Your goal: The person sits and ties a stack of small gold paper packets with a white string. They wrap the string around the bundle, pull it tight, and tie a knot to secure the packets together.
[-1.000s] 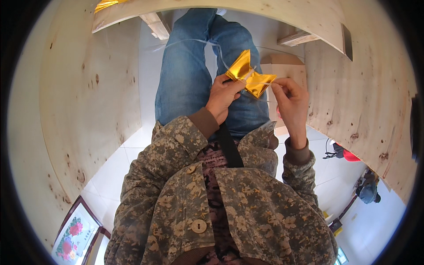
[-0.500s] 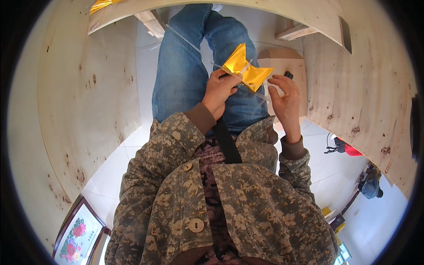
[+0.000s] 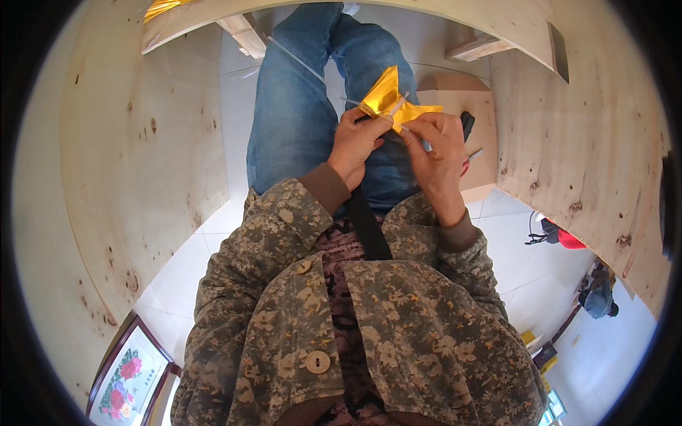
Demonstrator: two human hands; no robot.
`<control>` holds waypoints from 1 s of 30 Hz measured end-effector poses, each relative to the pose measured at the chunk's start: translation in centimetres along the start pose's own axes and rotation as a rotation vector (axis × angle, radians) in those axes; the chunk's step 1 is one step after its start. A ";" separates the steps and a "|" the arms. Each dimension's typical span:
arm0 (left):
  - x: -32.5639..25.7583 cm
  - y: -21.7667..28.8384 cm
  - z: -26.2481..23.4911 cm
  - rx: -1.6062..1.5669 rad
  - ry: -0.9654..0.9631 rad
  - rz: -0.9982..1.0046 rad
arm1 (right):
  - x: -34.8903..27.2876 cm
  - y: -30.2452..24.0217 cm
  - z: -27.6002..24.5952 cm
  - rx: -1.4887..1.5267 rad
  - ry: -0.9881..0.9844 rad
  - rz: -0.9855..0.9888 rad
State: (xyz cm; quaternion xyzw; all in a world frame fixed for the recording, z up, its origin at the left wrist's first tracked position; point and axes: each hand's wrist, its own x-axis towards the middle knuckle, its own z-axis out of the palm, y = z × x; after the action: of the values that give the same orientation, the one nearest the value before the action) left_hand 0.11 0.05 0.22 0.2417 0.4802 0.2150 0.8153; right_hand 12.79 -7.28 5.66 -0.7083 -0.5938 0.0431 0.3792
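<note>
A shiny gold foil sheet (image 3: 383, 90), pinched at its middle into a bow-like shape, is held above my lap. My left hand (image 3: 355, 142) grips its lower left part, thumb on top. At the pinched middle a thin pale strip (image 3: 401, 103) crosses the foil. My right hand (image 3: 437, 145) is at the foil's right wing, with thumb and index finger closed together at its lower edge. Whether those fingertips hold the foil or the end of a strip is too small to tell. Another thin clear strip (image 3: 298, 60) lies across my jeans.
On the right a brown cardboard box (image 3: 477, 113) carries a black object (image 3: 467, 126) and scissors with red handles (image 3: 467, 167). Wooden panels (image 3: 156, 135) rise on both sides. More gold foil (image 3: 163, 7) lies on the board at the upper left.
My right hand has moved left to the foil, and its fingers have closed there. The foil's right wing has shifted. Scissors on the box have come into sight.
</note>
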 end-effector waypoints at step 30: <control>-1.0 0.8 0.6 0.111 0.081 0.024 | 0.9 -0.2 3.2 -0.154 0.008 0.248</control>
State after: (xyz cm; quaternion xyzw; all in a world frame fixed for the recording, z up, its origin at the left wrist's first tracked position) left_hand 0.11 -0.03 1.66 0.2833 0.5208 0.2075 0.7781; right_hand 11.26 -4.96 3.89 -0.8035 -0.5018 0.0412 0.3177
